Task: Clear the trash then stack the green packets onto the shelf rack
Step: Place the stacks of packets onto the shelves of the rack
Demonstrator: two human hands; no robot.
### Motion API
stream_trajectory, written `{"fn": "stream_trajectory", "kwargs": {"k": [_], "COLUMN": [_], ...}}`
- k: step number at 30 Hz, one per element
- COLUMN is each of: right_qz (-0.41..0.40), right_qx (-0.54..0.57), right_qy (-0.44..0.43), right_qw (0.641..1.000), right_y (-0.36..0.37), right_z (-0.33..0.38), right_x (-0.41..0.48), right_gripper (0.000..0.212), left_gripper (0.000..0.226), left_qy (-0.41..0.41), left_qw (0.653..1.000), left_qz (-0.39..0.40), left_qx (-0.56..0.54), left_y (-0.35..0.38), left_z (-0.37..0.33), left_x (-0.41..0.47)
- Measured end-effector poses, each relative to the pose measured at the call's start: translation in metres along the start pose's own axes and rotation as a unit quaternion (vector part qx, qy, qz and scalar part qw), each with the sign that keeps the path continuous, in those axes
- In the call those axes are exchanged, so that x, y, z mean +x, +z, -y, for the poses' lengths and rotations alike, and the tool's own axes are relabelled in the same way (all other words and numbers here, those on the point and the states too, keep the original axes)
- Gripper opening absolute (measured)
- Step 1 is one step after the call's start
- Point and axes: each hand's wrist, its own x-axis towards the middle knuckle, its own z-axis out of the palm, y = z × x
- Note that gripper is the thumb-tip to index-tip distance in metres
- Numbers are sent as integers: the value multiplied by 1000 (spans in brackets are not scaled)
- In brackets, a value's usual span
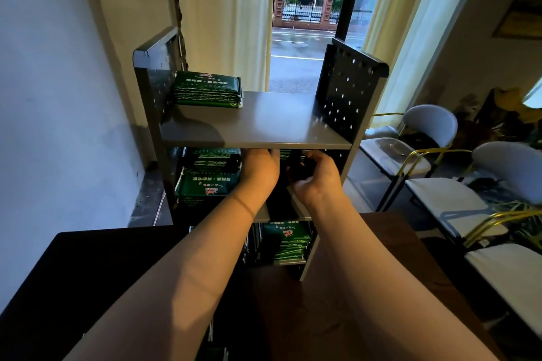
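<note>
A grey metal shelf rack [255, 129] with perforated side panels stands in front of me. A stack of green packets [206, 89] lies on the left of its top shelf. More green packets [205, 182] are piled on the left of the middle shelf, and another pile [286, 239] sits on the bottom shelf. Both hands reach into the middle shelf under the top board. My left hand [259, 168] has its fingertips hidden under the board. My right hand [315, 177] curls around a dark stack of packets [293, 161] that is mostly hidden in shadow.
A dark table surface [88, 272] lies below my arms. White chairs with gold frames [434, 155] stand to the right. A cream curtain [228, 9] and a window are behind the rack, with a white wall [44, 97] on the left.
</note>
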Motion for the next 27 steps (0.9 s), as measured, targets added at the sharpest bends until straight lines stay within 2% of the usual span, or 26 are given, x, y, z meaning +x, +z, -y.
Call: {"fn": "stream_trajectory", "kwargs": {"k": [2,15,24,27], "right_qz": [-14,-31,-5,23], "right_qx": [4,13,1,-46], "right_qy": [3,11,27,48], "right_qw": [1000,999,1000,998], "right_y": [-4,-19,-29,-38], "right_z": [-2,-12,-9,-8], "right_x": [3,6,-18,-31], "right_gripper": [13,11,14,10], "left_gripper": [48,53,48,38], "left_qy": [-1,5,33,81], "left_qw": [1000,998,997,994], "left_qz": [25,44,17,-25], "left_qx": [19,54,74,71], "left_y": [2,0,-9,-10], "left_z": [2,6,2,7], "left_x": [0,-7,-27,-41]}}
